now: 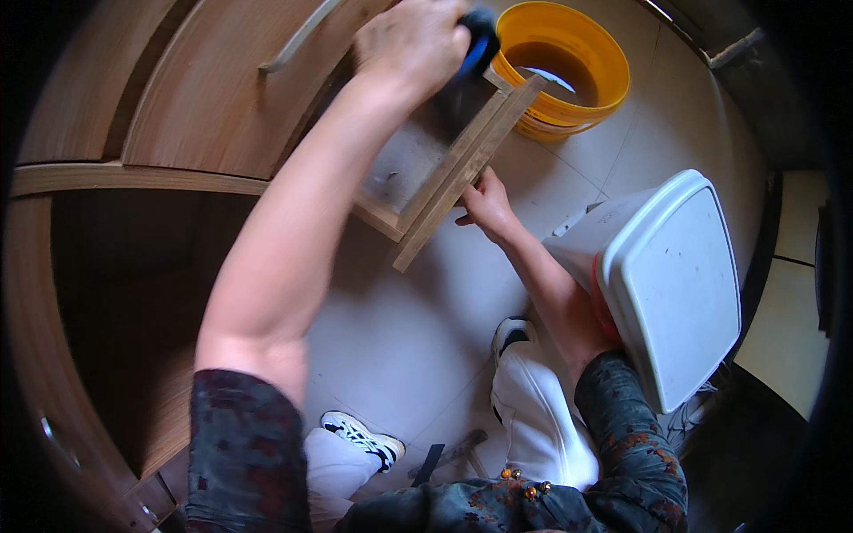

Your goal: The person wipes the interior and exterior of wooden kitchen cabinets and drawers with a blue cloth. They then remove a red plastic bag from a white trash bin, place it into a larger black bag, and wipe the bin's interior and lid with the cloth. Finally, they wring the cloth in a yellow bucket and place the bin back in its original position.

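My left hand (413, 50), blurred, is closed around a black and blue object (478, 46) over the far part of a pulled-out wooden drawer (460, 166). What kind of object it is cannot be told. Small bits of debris lie on the drawer's grey bottom (400, 174). My right hand (490, 205) holds the outer side of the drawer's front panel, its fingertips partly hidden behind the wood. Just beyond the drawer's far corner stands a yellow plastic bucket (616, 73) with brownish water and something pale in it.
Wooden cabinet doors (200, 100), one with a metal handle, rise at the upper left above a dark open compartment (133, 286). A white bin with a grey-white lid (680, 293) stands beside my right forearm. My shoes (363, 440) are on the tiled floor, near a low stool partly in view.
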Available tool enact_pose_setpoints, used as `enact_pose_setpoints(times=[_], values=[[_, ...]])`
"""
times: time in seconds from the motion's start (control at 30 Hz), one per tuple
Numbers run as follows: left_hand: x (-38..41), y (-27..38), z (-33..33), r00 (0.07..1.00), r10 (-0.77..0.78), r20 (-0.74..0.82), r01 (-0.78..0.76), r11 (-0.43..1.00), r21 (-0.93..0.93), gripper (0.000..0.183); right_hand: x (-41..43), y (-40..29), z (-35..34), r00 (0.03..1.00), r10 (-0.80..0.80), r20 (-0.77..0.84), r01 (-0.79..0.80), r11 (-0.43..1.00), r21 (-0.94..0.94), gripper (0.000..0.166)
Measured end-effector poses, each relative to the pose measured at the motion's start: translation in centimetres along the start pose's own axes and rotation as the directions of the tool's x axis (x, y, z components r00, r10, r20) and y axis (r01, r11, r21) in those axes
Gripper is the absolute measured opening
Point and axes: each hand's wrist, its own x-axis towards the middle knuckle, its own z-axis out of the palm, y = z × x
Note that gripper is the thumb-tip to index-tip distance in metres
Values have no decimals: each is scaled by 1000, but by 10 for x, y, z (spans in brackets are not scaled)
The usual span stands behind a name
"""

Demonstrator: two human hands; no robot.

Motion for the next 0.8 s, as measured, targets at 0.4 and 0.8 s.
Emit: enact_pose_setpoints(times=[0.4,0.8], values=[[-85,-8,41,782,-95,617,179,981,-76,25,10,12,-1,999,10,-42,-10,1000,5,19],[-178,-39,-64,763,-298,574,572,725,-384,21,2,4,-4,999,30,-27,-30,1000,8,19]])
